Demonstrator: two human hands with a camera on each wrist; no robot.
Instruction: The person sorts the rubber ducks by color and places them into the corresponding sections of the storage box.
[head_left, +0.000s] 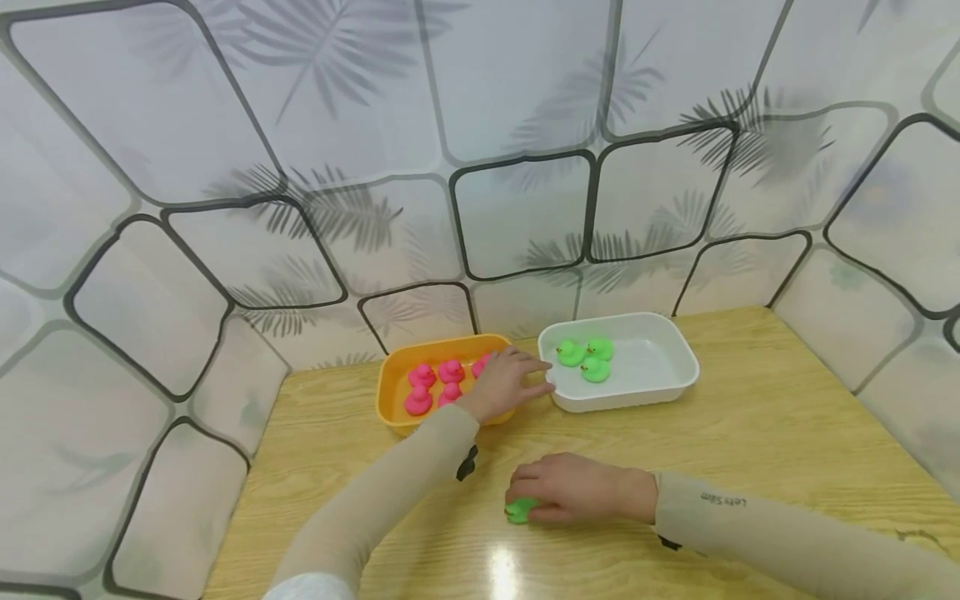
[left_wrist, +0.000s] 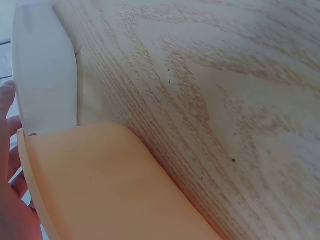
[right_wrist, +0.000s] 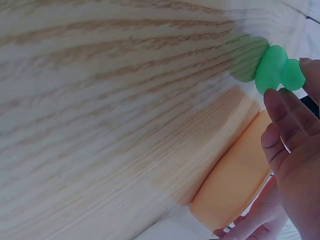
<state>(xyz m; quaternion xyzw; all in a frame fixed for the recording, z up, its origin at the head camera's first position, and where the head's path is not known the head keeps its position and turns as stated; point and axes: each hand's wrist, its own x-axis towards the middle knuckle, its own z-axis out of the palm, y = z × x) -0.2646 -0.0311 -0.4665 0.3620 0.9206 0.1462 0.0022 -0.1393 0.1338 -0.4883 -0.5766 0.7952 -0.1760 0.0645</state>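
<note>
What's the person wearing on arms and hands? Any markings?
Both hands, left hand and right hand, are bare, with no gloves. Both arms wear tight beige sleeves to the wrist: left sleeve, right sleeve. The right sleeve bears small dark lettering. A small black tab sits at the left cuff.

Only one bit of writing shows up anywhere: small dark lettering on the right sleeve, just past the wrist, at about 4 o'clock in the head view. It looks like "Let's Slim", but it sits upside down from this angle and it's tiny, so I can't be sure of the exact letters. There's another faint dark mark further up the same sleeve towards the frame edge, too blurred to read. The orange tray, the white tray, the ducks and the worktop carry no readable labels, brands or numbers, and both wrist views show no writing either.
</note>
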